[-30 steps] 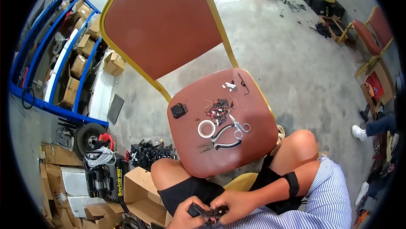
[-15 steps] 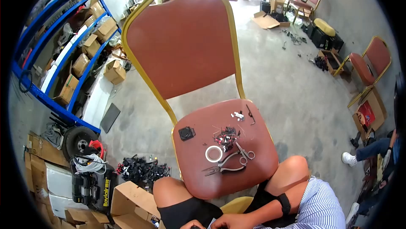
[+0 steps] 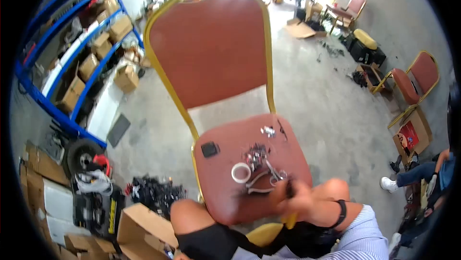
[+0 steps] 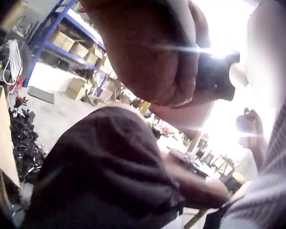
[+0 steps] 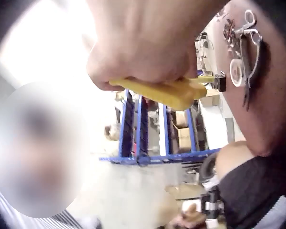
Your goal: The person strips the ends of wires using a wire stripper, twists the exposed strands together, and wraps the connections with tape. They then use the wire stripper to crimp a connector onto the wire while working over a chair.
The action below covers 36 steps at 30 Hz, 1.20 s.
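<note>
My right hand (image 3: 300,200), blurred, is raised over the near right edge of the chair seat (image 3: 218,197). Its fingers curl round a yellow-handled tool (image 5: 157,93); the rest of that tool is hidden or smeared. Close by on the seat lie scissors (image 5: 248,21) and pliers (image 5: 252,62), partly covered by the hand in the head view. Low near my lap, my left hand (image 4: 148,62) grips a black plastic part (image 4: 213,76), mostly out of the head view. A white tape roll (image 3: 241,172) lies beside a pile of small dark and red pieces (image 3: 257,153).
A square black block (image 3: 209,149) sits at the seat's left, small white bits (image 3: 268,131) farther back. The red chair backrest (image 3: 211,48) rises behind. Left are an open carton (image 3: 146,229), a heap of black parts (image 3: 156,193) and blue shelving (image 3: 62,120).
Both hands were together at the black part in my lap. My right hand has risen to the seat's near right edge with the yellow-handled tool. The head view has tilted up.
</note>
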{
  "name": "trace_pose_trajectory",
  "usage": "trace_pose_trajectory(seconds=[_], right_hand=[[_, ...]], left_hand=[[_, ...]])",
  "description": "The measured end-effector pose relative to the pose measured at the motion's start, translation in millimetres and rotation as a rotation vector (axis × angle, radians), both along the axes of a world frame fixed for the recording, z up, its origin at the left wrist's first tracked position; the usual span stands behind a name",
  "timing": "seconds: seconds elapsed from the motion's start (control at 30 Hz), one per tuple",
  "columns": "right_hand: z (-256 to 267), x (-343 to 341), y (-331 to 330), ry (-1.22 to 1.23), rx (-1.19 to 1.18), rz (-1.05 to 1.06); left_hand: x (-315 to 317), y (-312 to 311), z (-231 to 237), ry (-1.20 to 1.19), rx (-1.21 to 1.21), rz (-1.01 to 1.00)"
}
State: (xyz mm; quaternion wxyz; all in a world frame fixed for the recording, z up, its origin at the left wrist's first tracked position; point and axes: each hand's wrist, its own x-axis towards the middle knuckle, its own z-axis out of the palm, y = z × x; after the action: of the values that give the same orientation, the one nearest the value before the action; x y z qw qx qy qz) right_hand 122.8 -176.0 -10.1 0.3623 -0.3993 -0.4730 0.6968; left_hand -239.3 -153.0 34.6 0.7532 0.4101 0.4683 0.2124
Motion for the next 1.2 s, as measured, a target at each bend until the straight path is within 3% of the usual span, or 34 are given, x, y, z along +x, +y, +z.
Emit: trace_pose_trajectory(seconds=[0.07,0.13,0.2,0.27,0.3,0.37,0.5,0.67,0.73,0.87,0.93,1.2], right_hand=[[8.6,4.1,13.6,-0.163,0.041,-0.122],[-10.3,-4.1,22.5,-0.48,0.198,-0.329],[-14.0,15.3,38.4,-0.832,0.055,-0.31],[-17.1,27.6,45.5,-1.012,0.121,-0.493],[-17.2,36.4,49.8,-1.073,0.136,-0.499],[-23.2,48.1,51.8,-1.076,0.184,-0.593],[-35.3,67.4,50.7,-1.02,0.196,-0.696],[-29.1,75.4,43.0,-0.976,0.158,-0.737],[-29.5,82.9,38.3,-1.041,0.086,-0.705],[-39.9,94.7,43.9,-1.171,0.02,-0.838],[-28.3,96.9,51.4,-1.314,0.001,-0.846],[-46.2,87.1,74.1,-1.497,0.116,-0.71]], left_hand=[[12.6,-4.1,9.2,-0.068,0.032,-0.023],[42.1,16.4,6.1,-0.166,0.107,-0.073],[68.1,33.1,-10.9,-0.23,0.188,0.107],[96.2,50.4,2.4,-0.26,0.131,0.126],[110.6,61.6,10.8,-0.246,0.214,0.055],[138.7,84.3,28.3,-0.207,0.378,-0.095],[207.5,99.6,58.5,-0.241,0.315,0.088],[249.5,113.5,7.6,-0.451,0.227,0.092],[256.6,114.3,-16.4,-0.381,0.188,0.069],[260.3,121.8,-57.7,-0.265,0.134,0.051],[258.2,128.3,-63.6,-0.24,0.177,0.034],[249.4,142.8,-74.5,-0.167,0.199,0.024]])
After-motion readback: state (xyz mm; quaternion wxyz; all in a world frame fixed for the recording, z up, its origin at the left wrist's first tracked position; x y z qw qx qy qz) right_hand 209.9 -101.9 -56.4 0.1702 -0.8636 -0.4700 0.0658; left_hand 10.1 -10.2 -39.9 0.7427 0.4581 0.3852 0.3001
